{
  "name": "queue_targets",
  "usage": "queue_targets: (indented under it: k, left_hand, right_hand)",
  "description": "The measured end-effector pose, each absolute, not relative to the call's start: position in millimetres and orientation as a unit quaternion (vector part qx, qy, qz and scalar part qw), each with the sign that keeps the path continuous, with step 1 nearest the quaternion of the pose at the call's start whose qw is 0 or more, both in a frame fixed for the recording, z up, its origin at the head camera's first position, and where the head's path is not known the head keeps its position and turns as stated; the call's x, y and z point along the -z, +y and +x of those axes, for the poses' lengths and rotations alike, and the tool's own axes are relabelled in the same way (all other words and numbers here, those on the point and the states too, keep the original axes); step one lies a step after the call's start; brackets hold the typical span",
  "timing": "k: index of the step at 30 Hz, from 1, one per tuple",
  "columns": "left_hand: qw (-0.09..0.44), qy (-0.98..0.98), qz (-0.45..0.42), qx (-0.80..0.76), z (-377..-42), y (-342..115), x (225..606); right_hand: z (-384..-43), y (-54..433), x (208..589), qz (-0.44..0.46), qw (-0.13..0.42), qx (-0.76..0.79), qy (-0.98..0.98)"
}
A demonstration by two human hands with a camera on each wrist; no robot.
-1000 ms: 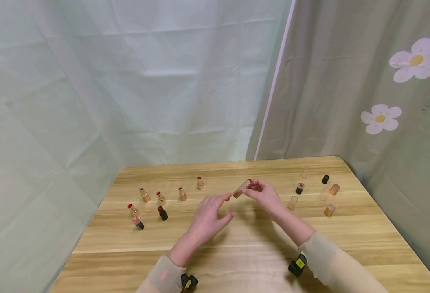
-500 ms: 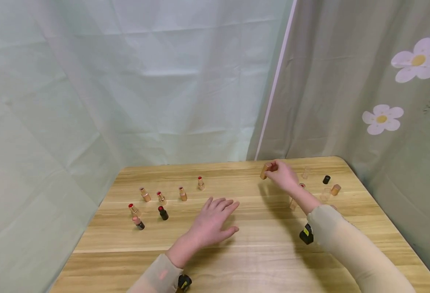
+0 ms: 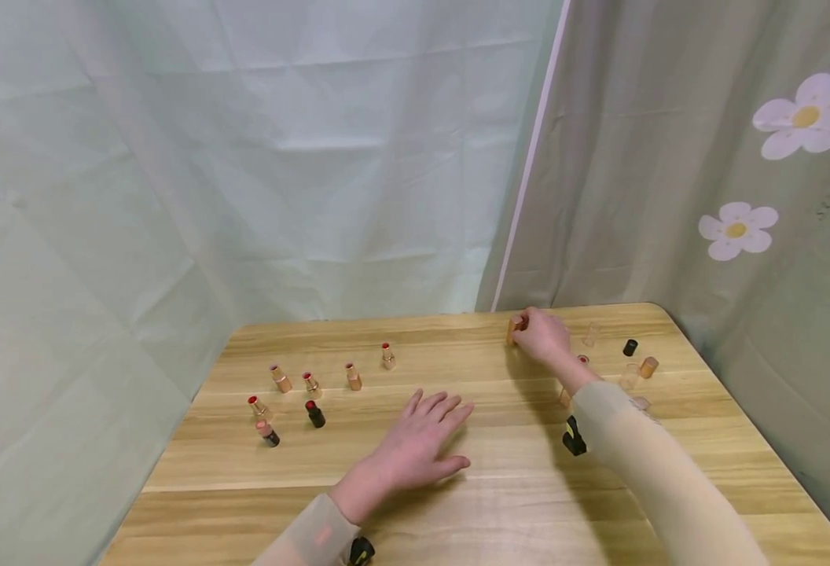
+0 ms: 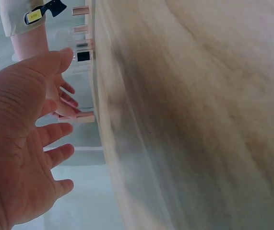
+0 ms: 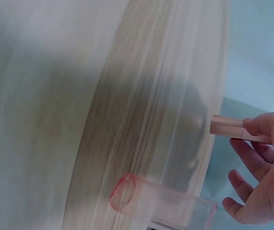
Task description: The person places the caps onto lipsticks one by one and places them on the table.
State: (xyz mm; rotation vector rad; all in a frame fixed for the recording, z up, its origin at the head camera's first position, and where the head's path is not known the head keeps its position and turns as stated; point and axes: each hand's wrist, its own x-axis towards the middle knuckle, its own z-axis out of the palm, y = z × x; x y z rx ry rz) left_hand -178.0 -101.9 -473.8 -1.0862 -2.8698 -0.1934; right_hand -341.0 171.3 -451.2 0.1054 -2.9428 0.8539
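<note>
Copper-coloured, the tube point(image 3: 513, 333) looks near upright by the far edge of the table point(image 3: 500, 495), pinched in your right hand point(image 3: 544, 336); released off balance, it could topple and roll off. Pulled back low, your right sleeve point(image 3: 630, 440) could clip the clear cap point(image 5: 168, 199). You're reaching far; your left hand point(image 3: 420, 442), fingers spread, holds nothing.

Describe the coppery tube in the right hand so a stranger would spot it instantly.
Follow the slanting pale stripe down to the far edge of the wooden table. Just right of there, the right hand pinches an upright coppery tube. Unlike the loose coppery cap farther right, this one is held.
</note>
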Motion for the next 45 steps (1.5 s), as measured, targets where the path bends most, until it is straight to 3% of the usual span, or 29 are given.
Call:
queue_targets:
  k: [37, 45]
  left_hand:
    - [0.027, -0.932, -0.354, 0.074, -173, -104, 484]
    - [0.022, -0.933, -0.352, 0.077, -173, -105, 483]
  right_hand:
    - [-355, 161, 462, -0.001, 0.017, -0.297, -0.955]
    - [-350, 164, 450, 0.008, 0.006, -0.308, -0.951]
